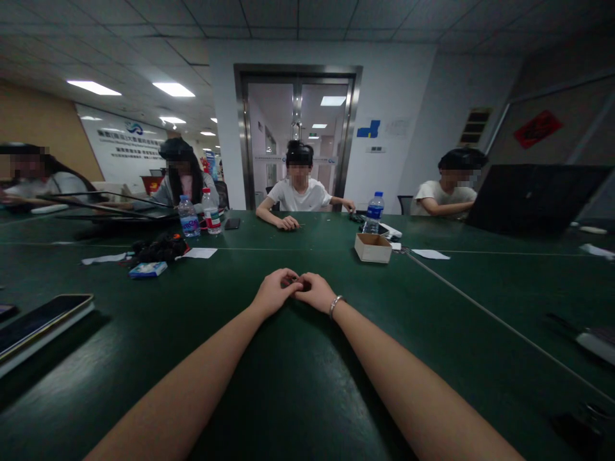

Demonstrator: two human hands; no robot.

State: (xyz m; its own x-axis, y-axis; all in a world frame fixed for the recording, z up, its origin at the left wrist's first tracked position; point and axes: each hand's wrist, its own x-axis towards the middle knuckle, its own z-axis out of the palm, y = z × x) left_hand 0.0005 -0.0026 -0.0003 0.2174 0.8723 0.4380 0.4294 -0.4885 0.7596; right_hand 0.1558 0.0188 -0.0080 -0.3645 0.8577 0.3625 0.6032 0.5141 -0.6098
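Observation:
My left hand (277, 291) and my right hand (314, 291) meet above the dark green table (298, 371) in the middle of the view. Fingers of both hands are curled, and the thumbs and fingertips come together. Between them something small and dark, perhaps reddish, shows in part, too hidden to name. A silver bracelet (335, 307) circles my right wrist. Beyond my right hand stands a small open cardboard box (373, 248), the thing nearest to it on the table.
Left lie a phone (45, 323), a blue-white packet (148, 269) and a dark tangled bundle (161, 248). Bottles (189, 218) (211, 212) (373, 214) stand farther back. A person (298, 186) sits opposite; others sit at both sides. A black monitor (538, 198) is at right.

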